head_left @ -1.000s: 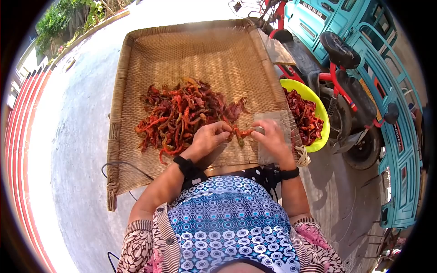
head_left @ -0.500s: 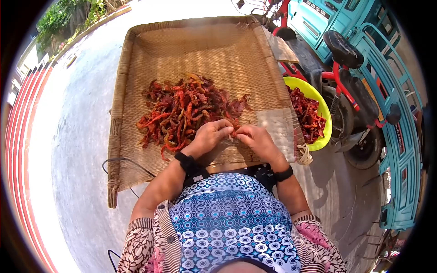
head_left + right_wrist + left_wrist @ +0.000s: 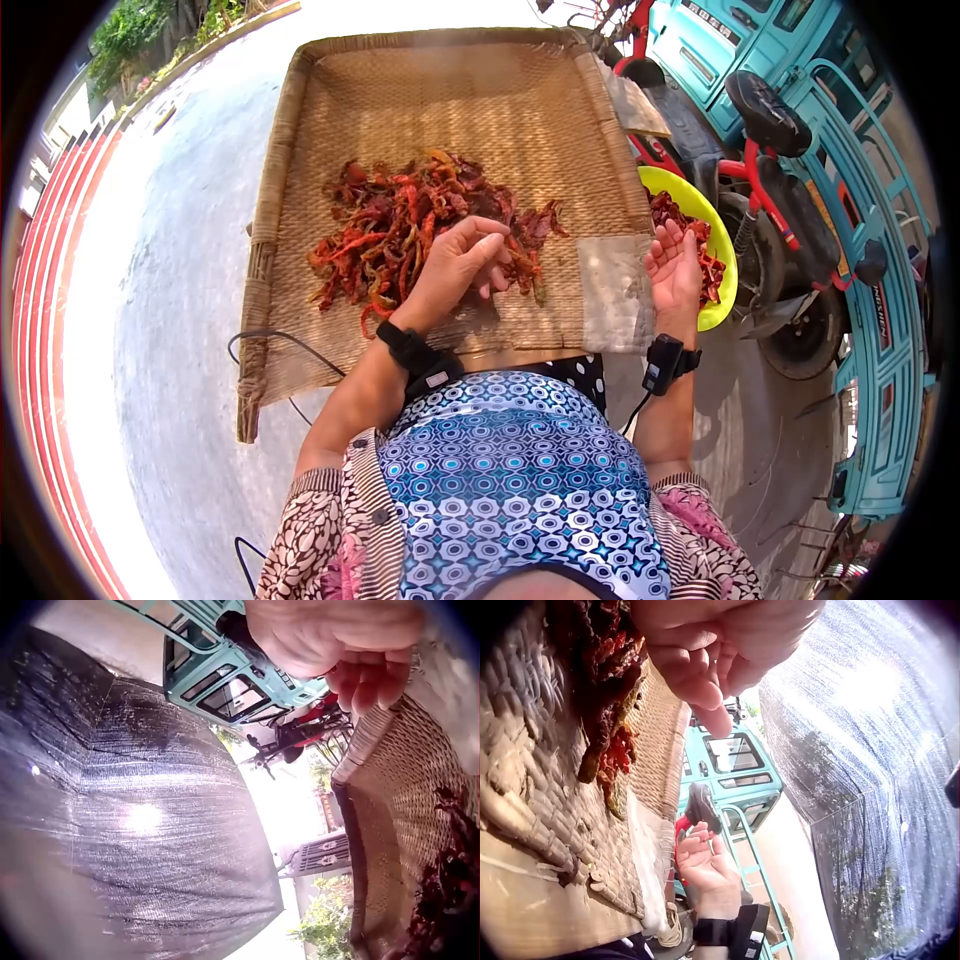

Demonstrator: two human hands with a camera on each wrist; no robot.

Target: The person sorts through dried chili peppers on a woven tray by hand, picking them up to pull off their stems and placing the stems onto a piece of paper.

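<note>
A heap of dried red chili peppers (image 3: 410, 215) lies in the woven tray (image 3: 450, 110). My left hand (image 3: 462, 268) is over the near right side of the heap, fingers loosely bent with nothing between them; the left wrist view shows its fingertips (image 3: 718, 720) above the weave. To the right, my right hand (image 3: 677, 272) is turned palm up beside the yellow basin (image 3: 722, 262), overlapping its near left rim in the head view. Its fingers (image 3: 367, 682) are relaxed, and no pepper shows in them. Darker red chili pieces (image 3: 712, 275) fill the basin.
A pale flat sheet (image 3: 615, 295) covers the tray's near right corner. Beyond the basin stand a red-framed bike (image 3: 765, 195) and a turquoise three-wheeled vehicle (image 3: 850, 190). A black cable (image 3: 285, 335) runs over the tray's near left edge.
Both hands were together, fingering a chili at the heap's near right edge. They have parted: my right hand has swung right to the basin, and my left has risen slightly and loosened.
</note>
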